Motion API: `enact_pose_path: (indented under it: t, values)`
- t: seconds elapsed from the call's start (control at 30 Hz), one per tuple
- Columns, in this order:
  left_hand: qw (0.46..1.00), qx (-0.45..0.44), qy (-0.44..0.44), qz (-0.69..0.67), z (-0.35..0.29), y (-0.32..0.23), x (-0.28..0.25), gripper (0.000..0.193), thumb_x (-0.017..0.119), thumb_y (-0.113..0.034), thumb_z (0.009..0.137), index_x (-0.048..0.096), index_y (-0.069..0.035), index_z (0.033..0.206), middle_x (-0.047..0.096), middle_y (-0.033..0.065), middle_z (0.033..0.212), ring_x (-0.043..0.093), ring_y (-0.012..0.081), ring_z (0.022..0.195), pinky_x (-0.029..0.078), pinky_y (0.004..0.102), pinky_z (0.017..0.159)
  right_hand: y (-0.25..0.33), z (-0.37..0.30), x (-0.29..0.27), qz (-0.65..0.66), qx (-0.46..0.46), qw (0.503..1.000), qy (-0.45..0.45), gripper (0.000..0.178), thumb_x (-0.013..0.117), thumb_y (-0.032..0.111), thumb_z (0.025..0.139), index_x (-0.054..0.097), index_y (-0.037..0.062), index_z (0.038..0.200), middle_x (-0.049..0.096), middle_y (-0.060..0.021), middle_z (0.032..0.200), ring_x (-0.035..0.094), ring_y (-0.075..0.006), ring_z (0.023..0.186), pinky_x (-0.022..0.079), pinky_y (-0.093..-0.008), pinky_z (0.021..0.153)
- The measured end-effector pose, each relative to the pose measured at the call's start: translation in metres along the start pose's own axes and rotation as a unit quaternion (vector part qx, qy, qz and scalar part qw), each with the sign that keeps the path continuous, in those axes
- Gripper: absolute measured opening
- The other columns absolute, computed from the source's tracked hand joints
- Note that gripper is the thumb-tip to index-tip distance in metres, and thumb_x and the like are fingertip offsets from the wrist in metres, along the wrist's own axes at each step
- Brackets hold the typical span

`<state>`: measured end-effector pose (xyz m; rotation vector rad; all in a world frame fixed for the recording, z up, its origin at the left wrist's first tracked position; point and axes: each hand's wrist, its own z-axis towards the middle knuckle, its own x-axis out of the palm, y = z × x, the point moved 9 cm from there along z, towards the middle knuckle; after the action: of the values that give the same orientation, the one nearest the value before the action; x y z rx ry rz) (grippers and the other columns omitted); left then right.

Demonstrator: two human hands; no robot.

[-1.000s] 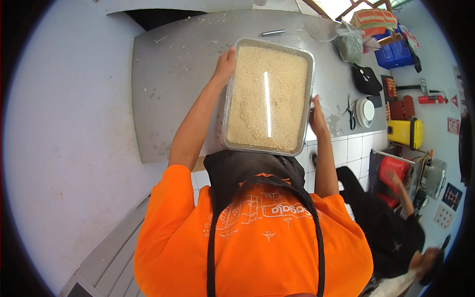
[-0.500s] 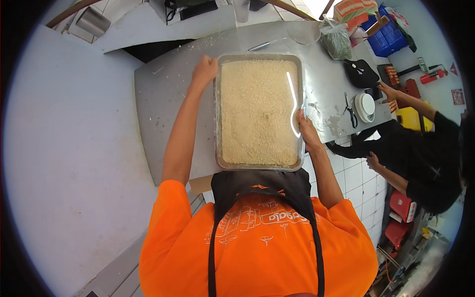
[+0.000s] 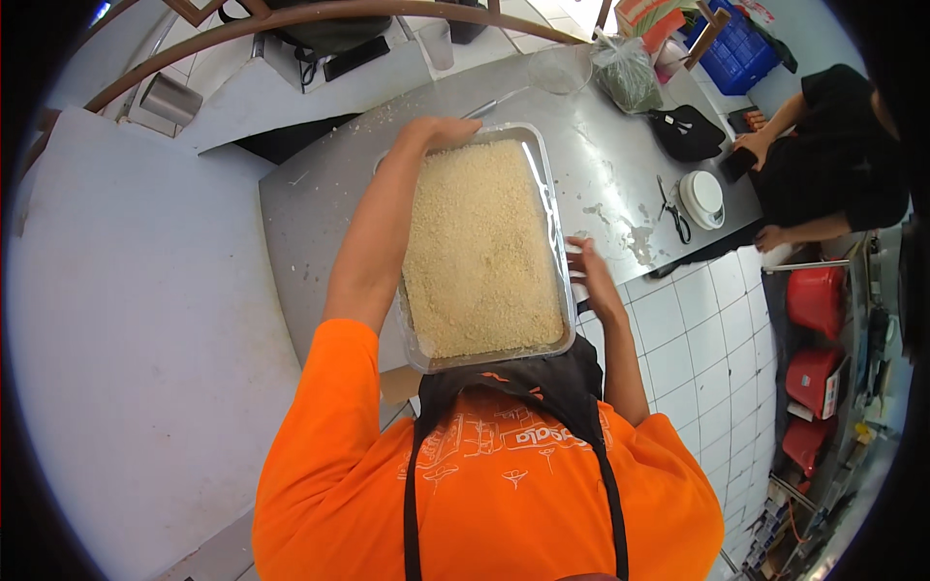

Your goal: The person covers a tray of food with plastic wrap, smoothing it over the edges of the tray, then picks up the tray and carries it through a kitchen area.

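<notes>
A rectangular metal tray [image 3: 554, 198] filled with pale, coarse crumbs [image 3: 480, 252] is in front of me, its near end close to my black apron. My left hand [image 3: 448, 132] holds the tray's far rim near the far left corner, my forearm crossing over its left side. Part of those fingers is hidden behind the rim. Beside the tray's right side, my right hand [image 3: 595, 276] has its fingers apart and pointing at the rim. Whether its fingertips touch the metal I cannot tell.
On the steel table [image 3: 320, 213] are a handled strainer [image 3: 560, 73], a bag of green herbs [image 3: 628, 77], a black pouch [image 3: 686, 133], scissors [image 3: 673, 208] and a white scale [image 3: 701, 198]. A co-worker in black [image 3: 823, 155] stands at the right, holding a dark phone [image 3: 739, 163].
The tray has turned slightly and shifted left and nearer to me. My left hand has gone from its left rim to the far rim. My right hand's fingers have come off the side.
</notes>
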<state>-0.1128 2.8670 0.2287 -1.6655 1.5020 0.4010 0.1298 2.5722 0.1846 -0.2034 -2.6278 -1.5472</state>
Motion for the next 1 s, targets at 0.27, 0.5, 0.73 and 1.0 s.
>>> enact_pose_path:
  t: [0.27, 0.5, 0.73, 1.0]
  values:
    - [0.998, -0.036, 0.049, -0.019, -0.041, -0.028, 0.004, 0.072, 0.035, -0.056, 0.093, 0.043, -0.005, 0.144, 0.038, 0.0162, 0.152, 0.038, 0.0323, 0.138, 0.031, 0.0439, 0.111, -0.122, 0.009, -0.06, -0.18, 0.075, 0.98, 0.044, 0.078, 0.05, 0.067, 0.091, 0.07, -0.0085, 0.099, 0.07, -0.0158, 0.093, 0.061, -0.0205, 0.092, 0.046, -0.0342, 0.088]
    - [0.997, -0.054, 0.039, -0.041, -0.035, 0.005, 0.027, 0.07, 0.033, -0.055, 0.094, 0.046, -0.004, 0.141, 0.04, 0.017, 0.151, 0.039, 0.0327, 0.137, 0.031, 0.0428, 0.111, -0.117, 0.021, -0.034, -0.196, 0.12, 0.964, 0.134, 0.069, 0.056, 0.062, 0.089, 0.073, -0.005, 0.086, 0.06, -0.0062, 0.059, 0.04, -0.008, 0.047, 0.026, -0.0261, 0.044]
    - [0.991, -0.097, 0.061, -0.066, -0.067, 0.043, 0.075, 0.07, 0.031, -0.055, 0.097, 0.043, -0.005, 0.144, 0.033, 0.0166, 0.155, 0.033, 0.034, 0.142, 0.027, 0.0443, 0.114, -0.134, -0.03, -0.005, 0.017, 0.264, 0.947, 0.182, 0.047, 0.058, 0.034, 0.093, 0.062, -0.0097, 0.11, 0.069, -0.0148, 0.101, 0.069, -0.0205, 0.084, 0.057, -0.0338, 0.073]
    - [0.996, -0.035, 0.082, -0.029, -0.091, 0.003, 0.127, 0.073, 0.034, -0.055, 0.094, 0.043, -0.003, 0.143, 0.035, 0.0173, 0.153, 0.035, 0.0343, 0.141, 0.028, 0.0441, 0.113, -0.212, -0.087, 0.002, 0.176, 0.351, 0.911, 0.131, 0.04, 0.057, 0.03, 0.098, 0.063, -0.0056, 0.116, 0.072, -0.0116, 0.102, 0.071, -0.0184, 0.082, 0.059, -0.0354, 0.073]
